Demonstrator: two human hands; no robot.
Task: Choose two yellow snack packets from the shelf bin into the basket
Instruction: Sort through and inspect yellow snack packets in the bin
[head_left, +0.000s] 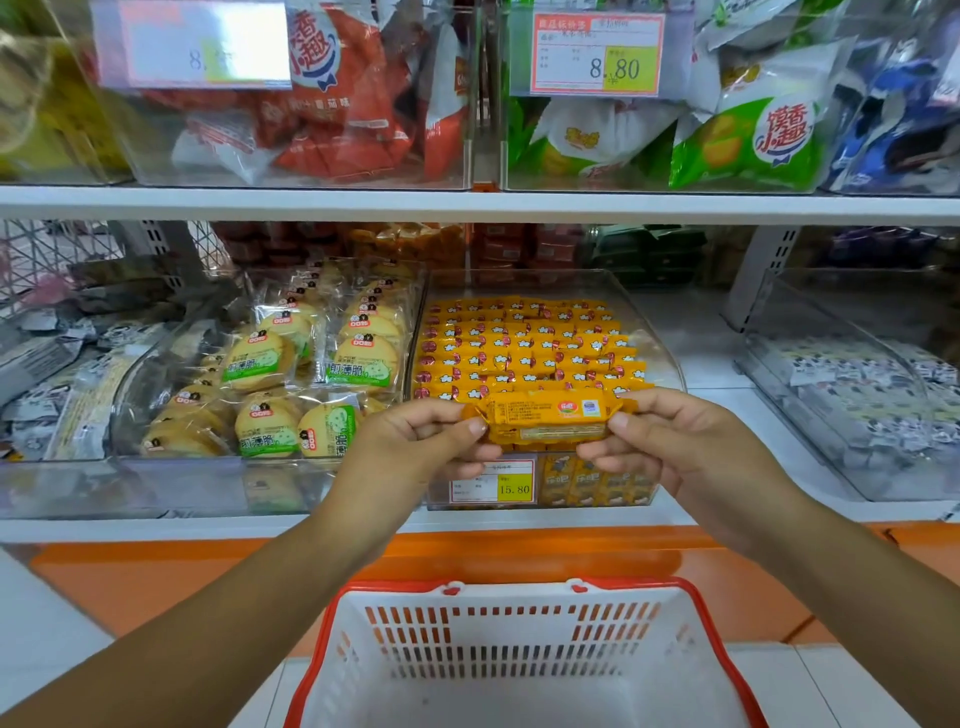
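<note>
A yellow snack packet (545, 417) is held level in front of the clear shelf bin (658, 332), its printed back facing me. My left hand (415, 441) pinches its left end and my right hand (670, 441) pinches its right end. Behind it, the bin is packed with rows of several more yellow packets (524, 345). Below my hands stands a white basket (511, 644) with a red rim, and nothing shows inside it.
A clear bin of round biscuit packs (291, 374) sits left of the yellow bin, and a bin of black-and-white packets (852, 395) is on the right. A price tag reading 15.80 (492, 482) hangs on the bin front. The upper shelf (467, 203) carries more snack bins.
</note>
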